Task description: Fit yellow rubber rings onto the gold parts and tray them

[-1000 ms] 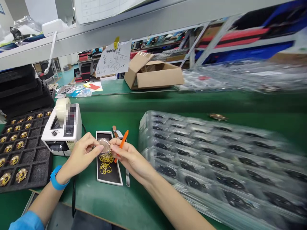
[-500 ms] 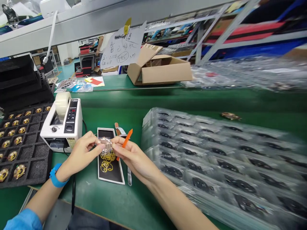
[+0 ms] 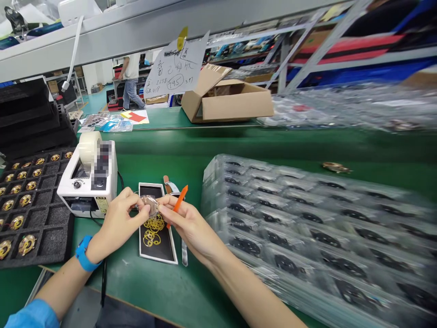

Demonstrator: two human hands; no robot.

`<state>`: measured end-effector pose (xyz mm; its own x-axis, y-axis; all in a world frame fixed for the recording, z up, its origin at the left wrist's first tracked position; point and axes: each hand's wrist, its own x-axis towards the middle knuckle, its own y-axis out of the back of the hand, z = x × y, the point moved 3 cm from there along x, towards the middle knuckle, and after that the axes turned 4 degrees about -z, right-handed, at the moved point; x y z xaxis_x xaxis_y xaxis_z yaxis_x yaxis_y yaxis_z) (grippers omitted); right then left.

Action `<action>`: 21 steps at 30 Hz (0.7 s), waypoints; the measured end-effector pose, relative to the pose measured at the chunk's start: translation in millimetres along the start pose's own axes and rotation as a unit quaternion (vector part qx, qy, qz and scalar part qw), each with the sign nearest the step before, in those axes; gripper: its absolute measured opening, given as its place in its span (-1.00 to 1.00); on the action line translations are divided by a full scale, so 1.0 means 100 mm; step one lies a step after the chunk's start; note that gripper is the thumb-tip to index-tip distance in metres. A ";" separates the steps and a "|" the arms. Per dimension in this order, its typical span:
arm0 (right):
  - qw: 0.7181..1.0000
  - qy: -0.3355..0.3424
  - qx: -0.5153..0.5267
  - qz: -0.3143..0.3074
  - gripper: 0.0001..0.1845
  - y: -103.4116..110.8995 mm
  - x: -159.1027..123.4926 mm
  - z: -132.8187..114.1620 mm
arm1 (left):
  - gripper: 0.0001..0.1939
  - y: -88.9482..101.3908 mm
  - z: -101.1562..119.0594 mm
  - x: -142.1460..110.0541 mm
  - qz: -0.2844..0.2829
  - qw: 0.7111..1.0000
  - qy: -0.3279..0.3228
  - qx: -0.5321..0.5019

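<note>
Between my two hands is a round, shiny watch case [image 3: 150,205], held above a white-rimmed box [image 3: 157,259]. My left hand [image 3: 124,216] pinches its left edge with thumb and fingertips. The right edge sits in the fingertips of my right hand [image 3: 182,218], which also keeps an orange pointed stick [image 3: 178,204] between its fingers. Yellow rings [image 3: 153,228] lie in a tangle on the box's black bottom. A watch with a brown and pale strap [image 3: 172,187] is partly hidden behind my right hand. Fine detail on the case is too small to make out.
A white tape dispenser [image 3: 87,177] stands left of my hands, beside a black foam tray [image 3: 49,209] of gold watch movements. Stacked clear plastic trays [image 3: 273,218] with black parts fill the right. A loose round metal part [image 3: 336,167] lies behind them. A cardboard box [image 3: 235,105] sits on the shelf.
My left hand and wrist have shifted slightly right, and the watch case has turned a little. A person has come into view in the background. Both hands keep their hold.
</note>
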<state>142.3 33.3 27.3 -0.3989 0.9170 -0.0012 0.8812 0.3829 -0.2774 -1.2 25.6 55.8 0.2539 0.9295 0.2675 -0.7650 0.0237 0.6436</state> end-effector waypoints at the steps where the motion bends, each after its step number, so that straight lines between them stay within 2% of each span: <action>1: 1.000 0.003 -0.001 0.009 -0.58 0.01 0.00 0.00 | -0.78 0.00 0.00 -0.01 0.016 0.999 0.006 0.032; 4: 0.999 0.010 -0.001 0.036 -0.55 0.04 0.00 0.00 | -0.80 0.04 0.02 -0.04 0.083 0.990 0.006 0.112; 7: 0.999 0.009 0.012 0.042 -0.56 0.07 0.00 -0.01 | -0.88 0.09 0.08 -0.08 0.140 0.980 -0.087 0.107; 9: 0.999 0.007 0.025 0.029 -0.57 0.06 -0.01 -0.01 | -0.92 0.11 0.13 -0.09 0.157 0.971 -0.159 0.082; 14: 0.998 0.019 0.062 -0.002 -0.62 0.00 -0.02 -0.01 | -0.85 0.07 0.12 -0.05 0.114 0.960 -0.245 0.075; 21: 0.992 -0.013 0.120 -0.019 -0.61 -0.08 -0.05 0.07 | -0.76 0.01 0.03 0.01 0.059 0.950 -0.292 0.091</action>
<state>135.3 24.7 23.3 -0.4397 0.8981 -0.0104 0.7805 0.3764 -0.4992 0.1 25.8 58.6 0.4994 0.5574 0.6633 -0.7068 -0.1806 0.6840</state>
